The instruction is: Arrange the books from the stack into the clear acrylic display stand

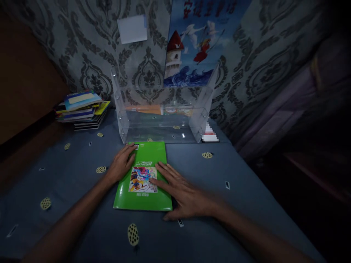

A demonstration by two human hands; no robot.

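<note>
A green book (149, 155) with a colourful picture on its cover lies flat on the blue patterned tablecloth (236, 204), upside down to me. My left hand (122, 162) rests on its left edge, fingers curled over the upper left corner. My right hand (182, 191) lies flat on its right side, fingers stretched out across the cover. Just behind the book stands a clear acrylic shelf rack (161, 109).
A pile of several books (80, 109) sits at the back left against the patterned wall. A poster (197, 40) and a white note (132, 29) hang on the wall. A small white and red object (210, 134) sits right of the rack. The table's right edge drops into darkness.
</note>
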